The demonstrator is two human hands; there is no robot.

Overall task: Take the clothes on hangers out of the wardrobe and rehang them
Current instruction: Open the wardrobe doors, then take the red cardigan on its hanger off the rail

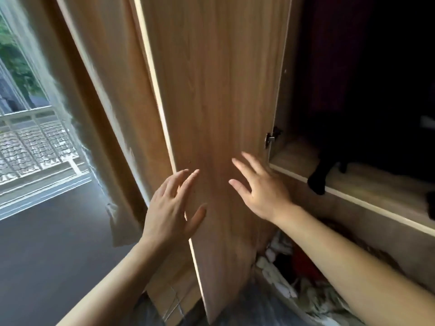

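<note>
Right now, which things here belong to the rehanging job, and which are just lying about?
Job: open light wooden wardrobe door; dark clothes inside the wardrobe; left hand; right hand.
Lying about: white sheer curtain; white balcony railing; white-and-red cloth pile.

Open wardrobe door [211, 90] before both hands, dark interior [364, 78] unobstructed rightward.

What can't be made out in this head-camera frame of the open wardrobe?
Head view:
- Hangers and hanging clothes: the wardrobe interior is too dark.
- Black item on the shelf: its kind is lost in shadow.
- Heap under the shelf: blurred, partly behind the right forearm.
- Left hand and right hand: contact with the door is unclear.
</note>
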